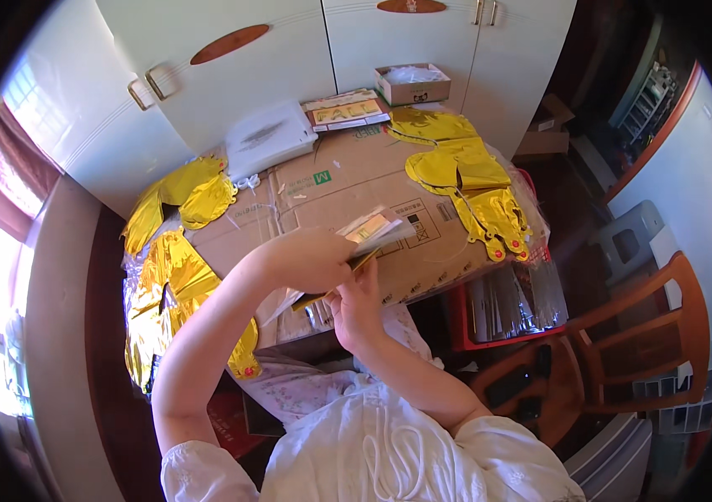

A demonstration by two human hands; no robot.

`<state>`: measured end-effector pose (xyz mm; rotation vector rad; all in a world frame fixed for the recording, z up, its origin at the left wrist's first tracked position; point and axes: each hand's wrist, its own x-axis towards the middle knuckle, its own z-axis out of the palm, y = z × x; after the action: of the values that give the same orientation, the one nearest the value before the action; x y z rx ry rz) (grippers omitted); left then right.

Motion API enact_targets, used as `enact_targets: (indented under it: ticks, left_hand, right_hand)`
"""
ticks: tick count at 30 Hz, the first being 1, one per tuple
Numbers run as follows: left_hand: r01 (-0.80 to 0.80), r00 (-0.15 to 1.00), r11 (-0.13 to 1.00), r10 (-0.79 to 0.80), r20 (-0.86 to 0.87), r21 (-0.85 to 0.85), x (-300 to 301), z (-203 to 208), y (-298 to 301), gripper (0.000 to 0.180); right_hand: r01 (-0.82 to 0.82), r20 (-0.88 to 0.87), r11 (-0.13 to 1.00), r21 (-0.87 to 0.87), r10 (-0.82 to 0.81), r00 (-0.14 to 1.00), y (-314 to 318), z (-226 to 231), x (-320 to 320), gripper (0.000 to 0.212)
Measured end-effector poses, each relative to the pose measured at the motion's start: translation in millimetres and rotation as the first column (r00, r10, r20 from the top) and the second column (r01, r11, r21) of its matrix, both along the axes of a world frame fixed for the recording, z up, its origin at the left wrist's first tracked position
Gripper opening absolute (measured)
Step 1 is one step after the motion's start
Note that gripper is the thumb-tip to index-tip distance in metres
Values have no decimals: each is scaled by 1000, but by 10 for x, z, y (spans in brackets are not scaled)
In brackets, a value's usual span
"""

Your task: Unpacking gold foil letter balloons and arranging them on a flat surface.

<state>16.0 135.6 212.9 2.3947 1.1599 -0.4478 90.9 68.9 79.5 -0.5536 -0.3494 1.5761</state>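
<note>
In front of me, over the near edge of a cardboard-covered table [306, 197], both hands close on a flat packet [370, 227]. It has a printed card face, a clear or whitish plastic edge and some gold foil showing below. My left hand [316, 258] grips it from above, back of the hand up, its fingertips mostly hidden. Just below, my right hand [358, 308] pinches the packet's lower side with thumb and fingers. Flat gold foil balloons [174, 272] lie along the table's left side, and more gold foil balloons [461, 167] overlap at the right.
At the back are a white stack of plastic bags [268, 138], printed cards [346, 110] and a small carton [413, 86] of white plastic pieces. Right of the table stand a red crate [511, 339] with silvery packets, a wooden chair [636, 335] and a grey stool [628, 243]. White cabinets rise behind.
</note>
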Motion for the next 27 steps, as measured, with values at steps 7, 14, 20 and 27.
enact_targets:
  ticks: [7, 14, 20, 27]
  left_hand:
    - [-7, 996, 979, 25, -84, 205, 118, 117, -395, 43]
    - [19, 963, 892, 105, -250, 451, 306, 194, -538, 50]
    - [-57, 939, 830, 234, -253, 555, 274, 301, -474, 54]
    - [-43, 966, 805, 185, -182, 592, 259, 485, -506, 44]
  right_hand:
    - [38, -48, 999, -20, -39, 998, -37, 10, -118, 62]
    - [228, 64, 971, 67, -232, 970, 102, 83, -263, 29]
    - [305, 172, 951, 58, -310, 935, 234, 212, -349, 60]
    - [358, 269, 907, 222, -410, 872, 226, 220, -329, 60]
